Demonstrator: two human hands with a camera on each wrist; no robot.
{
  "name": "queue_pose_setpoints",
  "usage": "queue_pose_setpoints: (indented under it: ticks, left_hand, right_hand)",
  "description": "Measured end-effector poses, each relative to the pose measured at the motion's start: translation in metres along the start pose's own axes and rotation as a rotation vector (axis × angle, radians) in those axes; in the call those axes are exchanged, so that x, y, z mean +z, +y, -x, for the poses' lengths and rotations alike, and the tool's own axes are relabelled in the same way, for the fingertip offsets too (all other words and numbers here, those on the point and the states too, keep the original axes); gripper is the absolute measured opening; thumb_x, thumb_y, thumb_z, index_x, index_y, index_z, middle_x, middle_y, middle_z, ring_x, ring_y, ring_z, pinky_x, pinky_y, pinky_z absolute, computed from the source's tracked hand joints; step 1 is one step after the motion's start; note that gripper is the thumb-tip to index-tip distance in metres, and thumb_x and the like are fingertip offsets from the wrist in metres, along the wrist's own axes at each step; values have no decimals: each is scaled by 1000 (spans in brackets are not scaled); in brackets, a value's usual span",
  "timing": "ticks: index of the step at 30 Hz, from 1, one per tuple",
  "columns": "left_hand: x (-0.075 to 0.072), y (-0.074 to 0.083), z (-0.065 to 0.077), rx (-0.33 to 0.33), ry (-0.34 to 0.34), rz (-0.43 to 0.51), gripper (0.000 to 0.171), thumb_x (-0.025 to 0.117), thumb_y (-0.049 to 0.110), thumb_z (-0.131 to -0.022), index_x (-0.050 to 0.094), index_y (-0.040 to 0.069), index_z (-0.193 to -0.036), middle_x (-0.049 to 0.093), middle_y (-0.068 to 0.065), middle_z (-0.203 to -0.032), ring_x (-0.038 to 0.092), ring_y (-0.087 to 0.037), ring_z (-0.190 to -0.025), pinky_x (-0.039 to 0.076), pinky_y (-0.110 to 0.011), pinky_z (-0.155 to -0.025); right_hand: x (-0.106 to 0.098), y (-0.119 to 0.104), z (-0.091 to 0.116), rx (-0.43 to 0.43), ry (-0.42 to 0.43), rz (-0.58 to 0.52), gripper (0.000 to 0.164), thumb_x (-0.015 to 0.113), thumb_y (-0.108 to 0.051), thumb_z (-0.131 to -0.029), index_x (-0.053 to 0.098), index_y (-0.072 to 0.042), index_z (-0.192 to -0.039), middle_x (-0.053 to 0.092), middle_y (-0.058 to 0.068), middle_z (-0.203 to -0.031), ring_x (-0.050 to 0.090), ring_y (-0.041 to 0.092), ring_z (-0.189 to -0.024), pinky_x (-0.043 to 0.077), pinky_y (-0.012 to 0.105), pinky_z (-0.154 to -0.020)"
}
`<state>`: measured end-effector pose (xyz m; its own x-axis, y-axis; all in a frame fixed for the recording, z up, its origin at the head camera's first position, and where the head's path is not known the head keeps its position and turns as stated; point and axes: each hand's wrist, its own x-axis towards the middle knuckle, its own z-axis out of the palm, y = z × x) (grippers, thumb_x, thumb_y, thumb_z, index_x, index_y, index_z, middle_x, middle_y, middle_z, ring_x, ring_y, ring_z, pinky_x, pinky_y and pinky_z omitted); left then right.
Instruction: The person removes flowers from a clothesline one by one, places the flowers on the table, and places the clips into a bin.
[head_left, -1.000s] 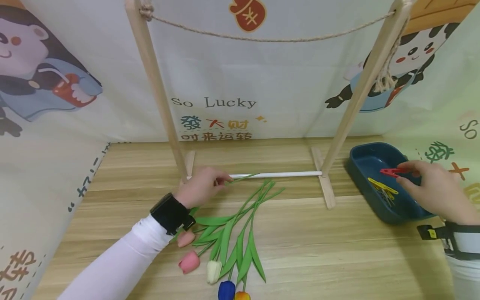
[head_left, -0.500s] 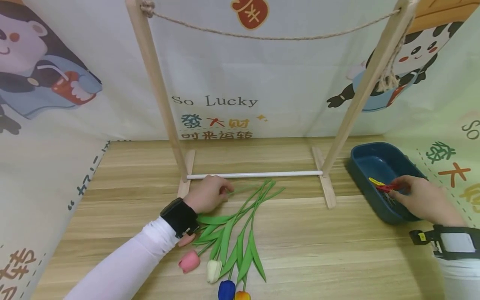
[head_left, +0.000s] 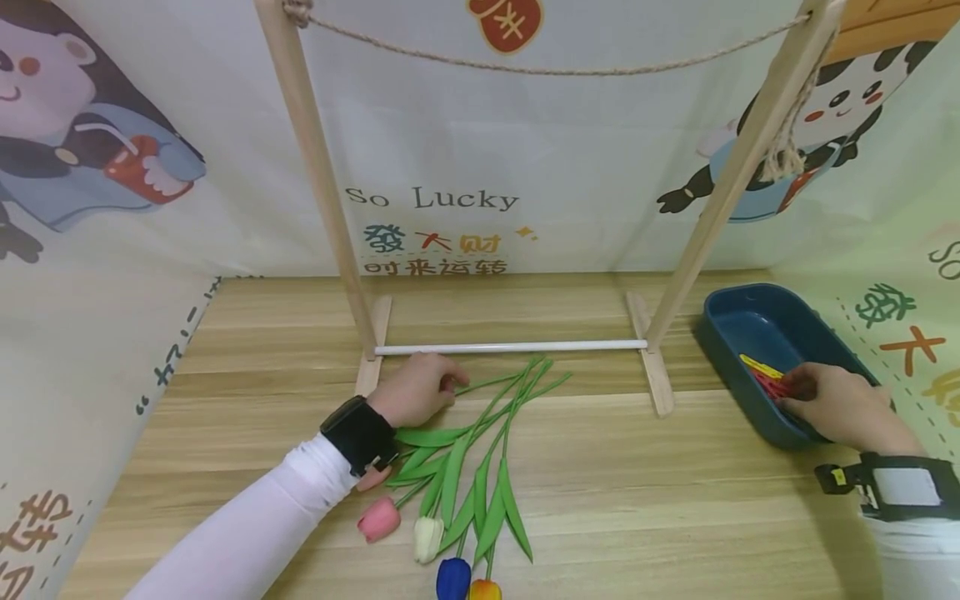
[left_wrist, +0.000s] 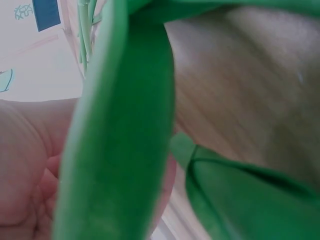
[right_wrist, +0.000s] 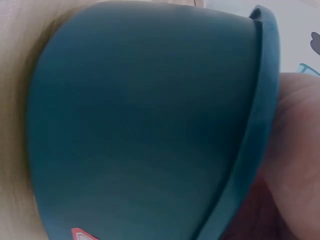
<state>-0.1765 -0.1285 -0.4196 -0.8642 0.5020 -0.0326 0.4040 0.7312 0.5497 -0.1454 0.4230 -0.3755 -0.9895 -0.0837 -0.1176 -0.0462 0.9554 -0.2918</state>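
Observation:
Bent fingers of my left hand [head_left: 420, 390] hold the green stem [head_left: 483, 385] of an artificial tulip low at the table; its bloom is mostly hidden below my wrist. A green leaf [left_wrist: 117, 125] covers much of that hand in the left wrist view. Beside it lie pink [head_left: 378, 520], white [head_left: 428, 540], blue [head_left: 453, 578] and orange-yellow [head_left: 485, 590] tulips, stems crossing. At the right, my right hand [head_left: 843, 404] reaches into a dark blue bin [head_left: 738, 293], its thumb and fingers pinching a red clothespin [head_left: 769, 384]. A yellow clothespin [head_left: 759, 367] lies against it.
A wooden frame with two posts [head_left: 318, 179] stands behind the flowers. Twine [head_left: 540, 70] sags between the post tops, and a white rod [head_left: 517, 347] joins the feet. Printed sheets [head_left: 585, 192] wall the table's back and sides.
My right hand has lowered the red clothespin into the bin, beside the yellow one. My left hand has shifted slightly right and toward me, bringing the held stem down near the table.

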Motion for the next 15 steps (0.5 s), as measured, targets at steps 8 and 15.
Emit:
queue_pose_setpoints:
  ticks: [8, 15]
  left_hand:
    - [0, 1, 6, -1, 10, 9, 28, 74, -3, -95, 76, 2, -122, 70, -2, -96, 61, -16, -91, 54, -35, -85]
    - [-9, 3, 19, 5, 58, 38, 30, 72, 4, -99, 74, 1, -129, 74, -8, -108, 67, -22, -99, 58, -41, -87]
  right_hand:
    - [1, -2, 3, 2, 42, 26, 37, 75, -20, -96, 66, 11, -115, 74, 27, -106, 62, 60, -102, 34, 72, -77]
    - [-8, -23, 9, -52, 135, 51, 42, 73, -25, -100, 66, 11, -119, 71, 33, -111, 65, 55, -97, 42, 69, -77]
